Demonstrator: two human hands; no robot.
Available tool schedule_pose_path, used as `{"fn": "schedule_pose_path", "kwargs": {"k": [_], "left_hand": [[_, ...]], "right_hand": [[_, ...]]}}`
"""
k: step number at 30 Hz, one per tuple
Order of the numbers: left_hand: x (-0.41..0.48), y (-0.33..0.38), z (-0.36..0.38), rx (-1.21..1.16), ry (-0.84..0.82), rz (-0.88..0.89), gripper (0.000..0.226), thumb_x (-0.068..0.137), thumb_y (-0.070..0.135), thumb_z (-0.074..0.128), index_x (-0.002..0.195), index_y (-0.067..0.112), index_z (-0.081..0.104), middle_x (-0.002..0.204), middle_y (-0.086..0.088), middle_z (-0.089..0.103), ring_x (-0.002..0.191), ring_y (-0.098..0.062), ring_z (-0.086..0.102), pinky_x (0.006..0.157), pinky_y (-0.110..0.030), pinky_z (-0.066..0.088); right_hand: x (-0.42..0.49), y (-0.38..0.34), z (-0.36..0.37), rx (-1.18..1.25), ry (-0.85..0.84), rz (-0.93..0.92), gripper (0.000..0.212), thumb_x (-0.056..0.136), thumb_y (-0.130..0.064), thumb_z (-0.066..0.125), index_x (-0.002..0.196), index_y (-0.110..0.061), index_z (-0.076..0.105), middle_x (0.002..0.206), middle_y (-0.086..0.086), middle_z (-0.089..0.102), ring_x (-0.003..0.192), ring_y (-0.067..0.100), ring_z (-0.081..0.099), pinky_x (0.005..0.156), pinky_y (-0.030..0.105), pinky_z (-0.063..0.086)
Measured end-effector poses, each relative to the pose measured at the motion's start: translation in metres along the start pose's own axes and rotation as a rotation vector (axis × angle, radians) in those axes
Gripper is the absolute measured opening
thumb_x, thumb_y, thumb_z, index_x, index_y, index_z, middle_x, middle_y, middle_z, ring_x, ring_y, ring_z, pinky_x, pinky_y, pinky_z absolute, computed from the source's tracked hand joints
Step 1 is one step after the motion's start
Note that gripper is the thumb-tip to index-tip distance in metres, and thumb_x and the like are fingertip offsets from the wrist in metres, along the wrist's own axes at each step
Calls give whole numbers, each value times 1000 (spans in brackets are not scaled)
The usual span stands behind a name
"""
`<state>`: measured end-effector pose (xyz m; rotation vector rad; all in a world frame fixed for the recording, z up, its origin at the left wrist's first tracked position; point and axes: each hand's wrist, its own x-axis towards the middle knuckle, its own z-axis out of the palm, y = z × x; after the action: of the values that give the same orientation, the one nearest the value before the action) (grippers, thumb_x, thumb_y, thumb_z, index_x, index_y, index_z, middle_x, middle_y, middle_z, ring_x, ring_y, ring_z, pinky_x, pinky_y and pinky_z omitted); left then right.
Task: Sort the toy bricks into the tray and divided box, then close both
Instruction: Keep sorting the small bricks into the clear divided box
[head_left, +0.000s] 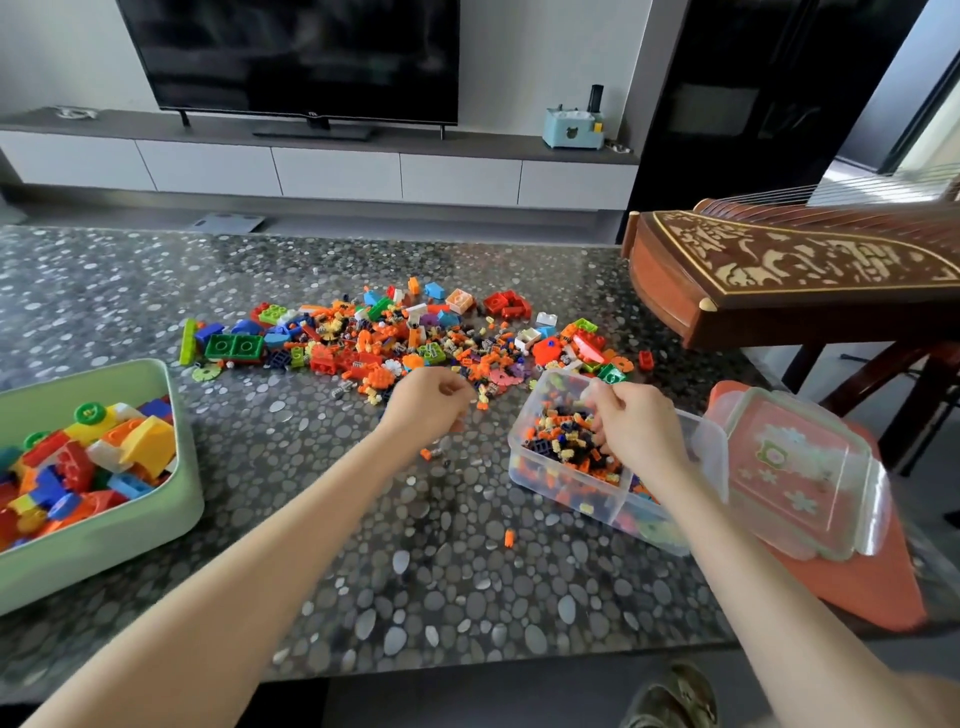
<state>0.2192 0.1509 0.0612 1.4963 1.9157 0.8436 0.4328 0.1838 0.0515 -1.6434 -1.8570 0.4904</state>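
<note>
A pile of mixed toy bricks (405, 332) lies across the middle of the table. The green tray (179, 499) at the left holds large bricks. At the right stands the clear divided box (618, 506), part filled with small orange, black and yellow bricks. My left hand (426, 402) hovers at the pile's near edge with fingers curled; what they hold is hidden. My right hand (636, 423) is over the box, fingers curled down into the small bricks. One loose orange brick (509, 538) lies near the box.
The clear box lid (795, 467) rests on an orange lid or board (852, 582) at the table's right edge. A carved wooden zither (789, 270) stands on a stand at the back right. The pebble-patterned table (441, 597) reaches to the near edge.
</note>
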Motion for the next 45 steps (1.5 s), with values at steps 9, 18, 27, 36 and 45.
{"fn": "schedule_pose_path", "kwargs": {"k": [9, 18, 27, 36, 45], "left_hand": [[-19, -69, -10, 532, -35, 39, 45, 93, 54, 41, 114, 14, 49, 85, -1, 62, 71, -18, 56, 51, -28, 40], [-11, -54, 36, 959, -23, 224, 56, 99, 48, 28, 143, 12, 22, 111, -8, 59, 83, -26, 64, 45, -30, 38], [-13, -58, 27, 866, -49, 80, 28, 95, 2, 39, 123, 5, 37, 112, -13, 59, 97, -29, 62, 62, -30, 44], [-17, -102, -41, 310, 123, -167, 31, 98, 25, 44, 71, 9, 46, 69, -6, 57, 60, -18, 52, 49, -24, 32], [-9, -49, -56, -293, -4, -153, 39, 98, 33, 46, 66, 10, 40, 52, 0, 40, 42, -14, 36, 43, -22, 33]], "right_hand": [[-78, -29, 17, -218, 60, -400, 35, 90, -39, 53, 63, -16, 54, 47, -2, 51, 41, 11, 45, 40, 27, 30], [-103, -13, 67, -637, -159, -491, 41, 48, -16, 91, 68, -15, 55, 45, 0, 49, 33, 13, 48, 35, 15, 7], [-68, -69, 84, -79, -210, -329, 2, 93, -14, 45, 93, -13, 45, 63, -4, 47, 54, 12, 43, 46, 24, 27], [-7, -96, 143, -207, -349, -294, 25, 99, -25, 46, 112, -4, 52, 103, 11, 59, 85, 22, 51, 67, 28, 33], [-35, -91, 89, -249, -218, -343, 5, 96, -5, 47, 94, -10, 49, 86, 4, 60, 73, 17, 55, 55, 24, 42]]}}
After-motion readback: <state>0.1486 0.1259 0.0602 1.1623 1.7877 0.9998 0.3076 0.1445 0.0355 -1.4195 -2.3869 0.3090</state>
